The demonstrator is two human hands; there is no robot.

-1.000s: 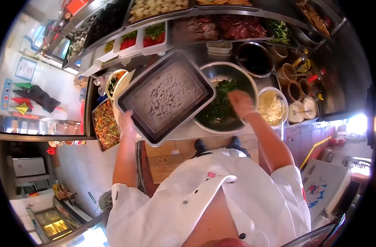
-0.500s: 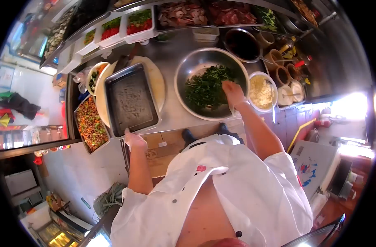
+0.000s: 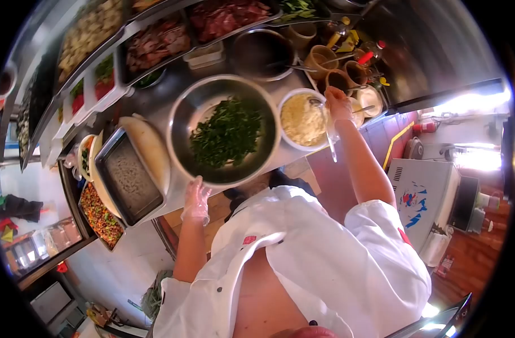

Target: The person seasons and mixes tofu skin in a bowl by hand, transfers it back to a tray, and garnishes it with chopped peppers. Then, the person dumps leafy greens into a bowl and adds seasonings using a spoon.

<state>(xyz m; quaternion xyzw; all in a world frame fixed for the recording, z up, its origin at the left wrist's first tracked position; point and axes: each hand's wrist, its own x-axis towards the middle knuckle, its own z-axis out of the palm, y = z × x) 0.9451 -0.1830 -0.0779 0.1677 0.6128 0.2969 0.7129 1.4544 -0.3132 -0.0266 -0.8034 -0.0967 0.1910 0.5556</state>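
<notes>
My left hand (image 3: 197, 201), in a clear plastic glove, has its fingers stretched out at the near left rim of a large steel mixing bowl (image 3: 176, 135). Chopped green leaves (image 3: 226, 132) lie heaped in that bowl. My right hand (image 3: 338, 105), gloved too, is at the right edge of a white bowl of pale minced food (image 3: 303, 119), close to the seasoning pots (image 3: 370, 101). Its fingers are drawn together; whatever may be between them is hidden. A metal spoon (image 3: 329, 138) rests in the white bowl, its handle over the near rim.
On the left, a dark metal tray (image 3: 131, 174) lies on a round pale board (image 3: 150, 146), beside a tray of diced mixed vegetables (image 3: 100, 214). A pot of dark liquid (image 3: 263, 53) stands behind the bowls. Raw sliced meat trays (image 3: 156, 48) line the back shelf.
My right hand has left the greens and moved right, past the white bowl. My left hand has gone from the dark tray to the steel bowl's rim. The view has turned.
</notes>
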